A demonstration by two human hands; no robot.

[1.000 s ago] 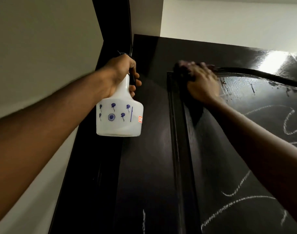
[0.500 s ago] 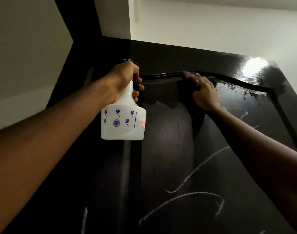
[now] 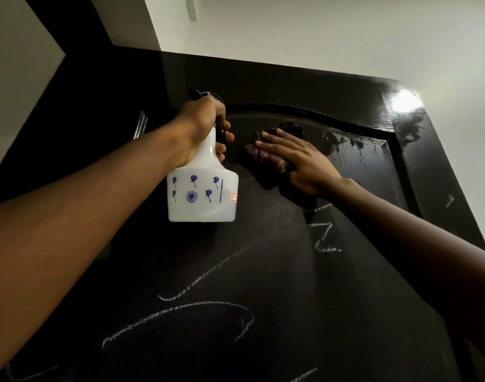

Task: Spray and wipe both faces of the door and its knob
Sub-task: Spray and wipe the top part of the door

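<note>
A dark glossy door (image 3: 263, 285) fills the view, seen from below, with white chalk scribbles across its recessed panel. My left hand (image 3: 202, 128) grips the neck of a white spray bottle (image 3: 202, 194) printed with blue flowers, held upright in front of the panel. My right hand (image 3: 296, 161) lies flat on a dark purple cloth (image 3: 266, 155), pressing it against the upper panel just right of the bottle. Wet streaks shine on the panel's top right corner (image 3: 354, 150). The knob is out of view.
White walls and ceiling (image 3: 318, 37) rise above the door's top edge. The dark door frame (image 3: 56, 92) runs along the left, with a pale wall (image 3: 12, 64) beyond it. A light glare (image 3: 406, 102) sits on the door's top right corner.
My right hand has slid the cloth down and left from the panel's arched top edge onto the flat panel. The view has swung left. The left hand keeps the bottle steady.
</note>
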